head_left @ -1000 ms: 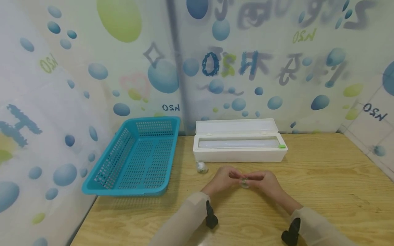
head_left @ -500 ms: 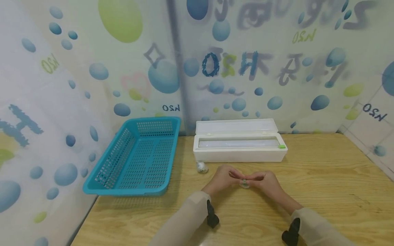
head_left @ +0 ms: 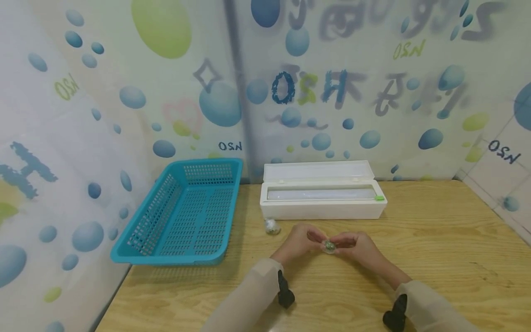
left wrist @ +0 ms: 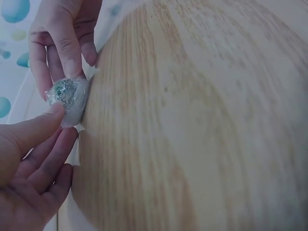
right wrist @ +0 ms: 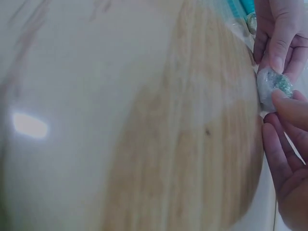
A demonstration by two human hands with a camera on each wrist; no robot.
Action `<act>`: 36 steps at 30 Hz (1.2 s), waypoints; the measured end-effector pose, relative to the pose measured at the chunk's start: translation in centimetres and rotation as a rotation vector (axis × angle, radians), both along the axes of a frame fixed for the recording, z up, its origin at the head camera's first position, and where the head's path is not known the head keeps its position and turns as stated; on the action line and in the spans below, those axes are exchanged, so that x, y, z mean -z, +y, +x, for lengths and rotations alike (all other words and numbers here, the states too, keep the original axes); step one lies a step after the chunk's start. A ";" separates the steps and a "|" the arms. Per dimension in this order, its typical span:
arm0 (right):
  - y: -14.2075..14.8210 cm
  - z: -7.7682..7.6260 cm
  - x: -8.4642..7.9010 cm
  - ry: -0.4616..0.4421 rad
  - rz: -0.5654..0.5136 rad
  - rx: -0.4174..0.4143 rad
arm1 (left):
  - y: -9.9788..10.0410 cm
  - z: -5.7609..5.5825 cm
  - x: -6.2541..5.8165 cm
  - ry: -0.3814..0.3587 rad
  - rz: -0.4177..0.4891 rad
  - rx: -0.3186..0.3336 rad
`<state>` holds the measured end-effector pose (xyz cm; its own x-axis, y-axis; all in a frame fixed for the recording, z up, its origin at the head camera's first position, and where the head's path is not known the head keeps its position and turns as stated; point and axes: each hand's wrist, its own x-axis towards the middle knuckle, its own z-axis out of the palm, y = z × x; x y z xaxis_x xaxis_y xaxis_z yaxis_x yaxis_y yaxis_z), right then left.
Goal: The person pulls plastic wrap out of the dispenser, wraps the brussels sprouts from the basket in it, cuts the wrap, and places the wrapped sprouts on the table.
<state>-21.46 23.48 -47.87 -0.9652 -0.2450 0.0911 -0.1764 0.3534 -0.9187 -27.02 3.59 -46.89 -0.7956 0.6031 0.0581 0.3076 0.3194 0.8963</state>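
Note:
Both hands meet over the table around a small round bundle (head_left: pixel 329 246) in clear plastic film, whitish with a green patch on top. My left hand (head_left: pixel 300 240) pinches its left side, thumb on top and fingers beneath in the left wrist view. From the opposite side my right hand (head_left: pixel 358 246) pinches it, with the thumb (right wrist: pixel 288 108) against the film. What lies inside the wrap is not clearly visible. A similar film-wrapped ball (head_left: pixel 272 226) rests on the table just beyond the left hand.
Behind the hands sits a long white cling film box (head_left: pixel 323 211), lid raised, with a roll inside and a green slider (head_left: pixel 379 198) at its right end. A blue perforated plastic basket (head_left: pixel 229 221) stands to the left. The wooden table (head_left: pixel 448 249) ends at a printed wall covering.
The fingers have drawn slightly apart on the bundle, so more of its green top shows. The right hand has shifted a little; the wrapped ball, box and basket have stayed put.

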 end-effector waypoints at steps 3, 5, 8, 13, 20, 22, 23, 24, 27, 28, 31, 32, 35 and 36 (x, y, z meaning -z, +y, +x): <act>-0.1 -0.1 0.0 0.004 0.005 0.021 | 0.0 0.0 -0.1 -0.013 -0.009 -0.007; -0.2 -0.2 0.0 0.007 0.007 0.034 | 0.0 0.0 -0.2 -0.014 -0.024 -0.008; -0.3 -0.3 0.1 0.010 0.011 0.038 | -0.1 0.0 -0.2 0.015 -0.053 -0.011; -0.7 -0.6 0.1 -0.004 0.019 0.042 | -0.4 0.1 0.0 0.055 -0.089 -0.043; -2.3 -1.3 -0.5 -0.021 -0.014 0.036 | -2.3 -0.1 0.1 -0.055 -0.003 -0.113; -3.1 -1.6 -0.6 -0.017 -0.017 0.021 | -3.2 -0.1 -0.1 -0.070 0.023 -0.124; -3.6 -1.7 -0.6 -0.012 -0.020 0.009 | -3.8 0.0 -0.1 -0.063 0.034 -0.130; -4.1 -1.9 -0.6 -0.011 -0.021 0.000 | -4.3 0.0 -0.1 -0.058 0.037 -0.142; -5.6 -2.2 -0.8 -0.009 -0.028 -0.039 | -5.8 0.3 -0.1 -0.044 0.040 -0.187; -6.1 -2.3 -0.8 -0.007 -0.030 -0.049 | -6.3 0.4 -0.1 -0.039 0.048 -0.200; -7.5 -2.6 -0.9 0.001 -0.044 -0.090 | -7.7 0.8 -0.1 -0.028 0.064 -0.237; -8.0 -2.7 -0.8 0.007 -0.048 -0.105 | -8.1 0.9 0.0 -0.022 0.068 -0.249; -9.2 -3.0 -0.5 0.034 -0.048 -0.140 | -9.2 1.2 -0.1 -0.005 0.086 -0.269; -9.5 -3.1 -0.3 0.044 -0.042 -0.145 | -9.6 1.3 -0.1 -0.001 0.089 -0.270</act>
<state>-24.53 13.98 -47.52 -0.9148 -0.3767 0.1459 -0.2636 0.2829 -0.9222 -25.70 -5.97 -46.83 -0.9269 0.3617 0.1003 0.2208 0.3094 0.9250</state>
